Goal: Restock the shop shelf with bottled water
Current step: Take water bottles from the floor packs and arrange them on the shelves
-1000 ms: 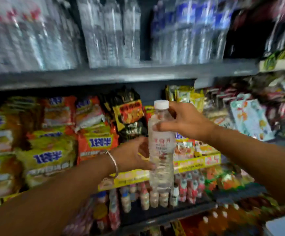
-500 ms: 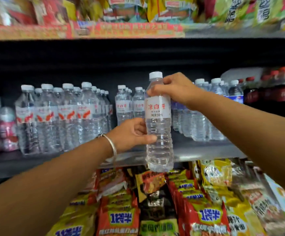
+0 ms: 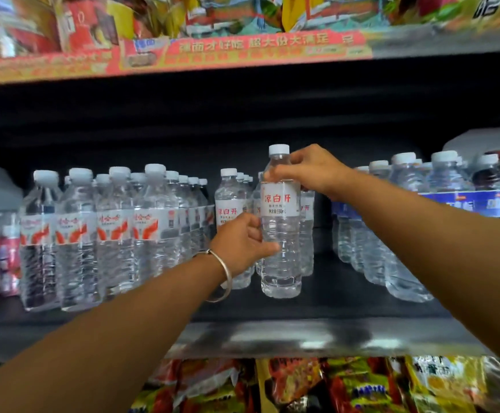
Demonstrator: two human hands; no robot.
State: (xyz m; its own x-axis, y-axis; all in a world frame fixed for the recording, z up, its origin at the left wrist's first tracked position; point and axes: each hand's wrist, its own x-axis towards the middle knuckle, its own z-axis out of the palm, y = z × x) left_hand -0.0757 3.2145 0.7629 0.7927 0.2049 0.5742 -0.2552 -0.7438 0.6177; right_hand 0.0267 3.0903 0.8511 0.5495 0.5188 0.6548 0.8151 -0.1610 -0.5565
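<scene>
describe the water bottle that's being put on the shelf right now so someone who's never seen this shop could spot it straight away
Find the dark middle shelf lined with bottled water, below the snack packets. Near its centre, at the front of the white-labelled row, stands the bottle. Unlike its neighbours, it is gripped by both hands, the right hand at its neck and the left hand round its lower body, and its white label with red characters faces fully forward.

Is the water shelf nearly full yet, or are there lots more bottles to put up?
Partly done: rows of water bottles already stand on the shelf. In hand: the left hand and right hand hold one bottle upright at the front of its matching row, its base at or just above the shelf. Left: letting go, and filling the dark gap to its right. How many bottles remain is not visible.
</scene>
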